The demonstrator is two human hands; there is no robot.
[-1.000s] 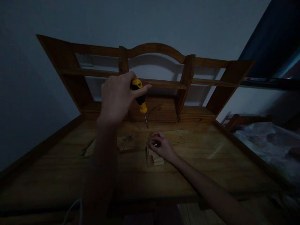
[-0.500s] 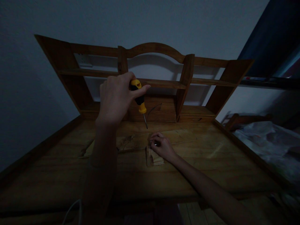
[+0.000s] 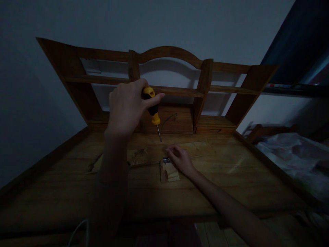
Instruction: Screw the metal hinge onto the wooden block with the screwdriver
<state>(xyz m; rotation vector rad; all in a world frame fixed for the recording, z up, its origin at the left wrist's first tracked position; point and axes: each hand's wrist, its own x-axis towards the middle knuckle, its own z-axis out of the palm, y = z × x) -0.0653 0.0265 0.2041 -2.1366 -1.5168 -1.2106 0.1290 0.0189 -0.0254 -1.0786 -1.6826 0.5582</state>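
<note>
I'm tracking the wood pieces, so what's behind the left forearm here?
The desktop, plus wood: a pale piece shows left of the left forearm, a rough-surfaced board right of it. The forearm covers whether they join.

Left hand (image 3: 128, 105) raised and curled, thumb (image 3: 155, 100) stretched out, right hand (image 3: 182, 160) lower, fingers (image 3: 177, 148) bent

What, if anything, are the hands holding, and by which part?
The left hand grips the screwdriver by its yellow-and-black handle; whether the right hand holds anything cannot be told.
</note>
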